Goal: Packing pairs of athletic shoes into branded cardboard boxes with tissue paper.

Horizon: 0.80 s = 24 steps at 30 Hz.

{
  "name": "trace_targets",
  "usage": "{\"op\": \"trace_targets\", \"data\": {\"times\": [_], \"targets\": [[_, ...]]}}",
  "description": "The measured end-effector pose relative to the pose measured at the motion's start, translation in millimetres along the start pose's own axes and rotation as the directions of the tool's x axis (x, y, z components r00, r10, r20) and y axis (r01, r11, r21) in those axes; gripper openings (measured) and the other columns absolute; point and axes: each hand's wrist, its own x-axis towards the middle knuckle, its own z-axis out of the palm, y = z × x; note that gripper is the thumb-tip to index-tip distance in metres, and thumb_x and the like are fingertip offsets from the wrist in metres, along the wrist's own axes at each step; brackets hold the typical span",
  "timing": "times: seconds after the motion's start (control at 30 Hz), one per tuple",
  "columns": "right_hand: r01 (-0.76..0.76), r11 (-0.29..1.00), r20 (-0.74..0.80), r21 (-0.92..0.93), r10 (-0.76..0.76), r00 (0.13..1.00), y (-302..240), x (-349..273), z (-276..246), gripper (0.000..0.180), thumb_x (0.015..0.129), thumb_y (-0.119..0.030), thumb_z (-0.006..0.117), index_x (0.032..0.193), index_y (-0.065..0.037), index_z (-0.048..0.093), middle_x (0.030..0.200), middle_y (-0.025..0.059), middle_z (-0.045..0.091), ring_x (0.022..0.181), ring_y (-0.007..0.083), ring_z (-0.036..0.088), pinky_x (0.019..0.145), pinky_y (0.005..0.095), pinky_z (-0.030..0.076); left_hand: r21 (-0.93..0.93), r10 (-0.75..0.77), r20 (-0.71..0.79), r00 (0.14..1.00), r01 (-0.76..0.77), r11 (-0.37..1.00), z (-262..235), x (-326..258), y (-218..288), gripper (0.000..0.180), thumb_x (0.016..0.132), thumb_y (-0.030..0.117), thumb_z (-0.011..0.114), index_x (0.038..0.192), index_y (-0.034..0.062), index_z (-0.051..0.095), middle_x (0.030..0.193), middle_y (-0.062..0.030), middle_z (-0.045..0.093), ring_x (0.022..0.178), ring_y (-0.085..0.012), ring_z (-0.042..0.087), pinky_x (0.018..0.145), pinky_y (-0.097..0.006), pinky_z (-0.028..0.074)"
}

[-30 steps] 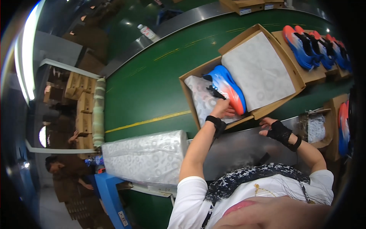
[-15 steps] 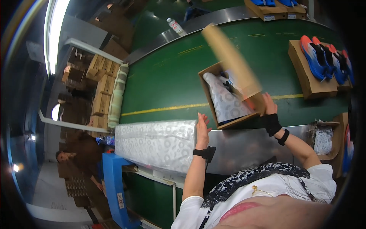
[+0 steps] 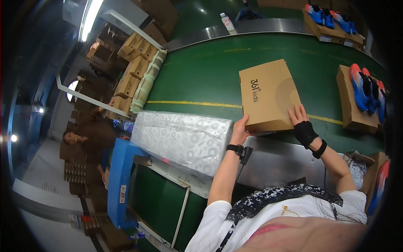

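Note:
A closed brown cardboard shoe box [image 3: 268,94] sits on the green work surface in front of me, its lid over the contents. My left hand [image 3: 240,129] grips the near left corner, with the fingers along the side. At the near right corner my right hand [image 3: 299,116], in a black wrist wrap, holds the lid's edge with its fingers lying on top. Left of the box is a stack of silvery patterned wrapping sheets [image 3: 182,140], close to my left hand. What is inside the box is hidden now.
To the right, blue and orange shoes [image 3: 365,92] rest on a brown box [image 3: 351,110]; more shoes stand at the far right. A bottle [image 3: 227,22] is on the far metal ledge. Stacked boxes [image 3: 130,84] and a blue machine [image 3: 121,185] are leftward, with another person [image 3: 90,140] beyond.
The lid, swinging open over the wrapped contents before, now covers the box. My left hand has moved from the sheets' edge to the box corner. The view has shifted.

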Motion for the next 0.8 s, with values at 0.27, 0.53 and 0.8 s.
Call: {"op": "trace_targets", "data": {"times": [0.27,0.53,0.8], "targets": [[0.144,0.989,0.024,-0.024,-0.144,0.989,-9.5,-87.3,-55.3,0.041,0.07,-0.003,0.046,0.11,-0.009,0.05,0.12,0.0234,0.036,0.11,0.0428,0.035,0.077,0.0458,0.041,0.164,-0.029,-0.048,0.998,0.036,0.986,4.5,-73.9,-28.8,0.044,0.077,0.036,0.058,0.101,0.0002,0.053,0.087,-0.0048,0.057,0.075,-0.012,0.053,0.056,-0.025,0.041],[0.0,0.968,0.513,0.252,-0.134,0.848,2.3,-77.0,-75.4,0.051,0.065,-0.023,0.062,0.11,-0.007,0.045,0.115,0.019,0.043,0.105,0.0324,0.043,0.079,0.0411,0.041,0.377,-0.085,0.14,0.987,0.027,0.926,-29.6,-142.3,-74.0,0.039,0.082,0.025,0.054,0.109,-0.003,0.047,0.1,-0.006,0.053,0.088,-0.0115,0.052,0.069,-0.026,0.048],[0.026,0.957,0.356,0.288,-0.132,0.925,13.2,44.1,-46.9,0.053,0.074,-0.037,0.054,0.114,-0.005,0.043,0.114,0.0168,0.044,0.107,0.031,0.042,0.088,0.0463,0.032,0.576,-0.096,0.158,0.983,-0.013,0.818,-27.3,-184.8,-78.7,0.041,0.081,0.027,0.055,0.11,-0.0012,0.048,0.099,-0.0042,0.055,0.087,-0.0088,0.049,0.075,-0.021,0.04]]}}
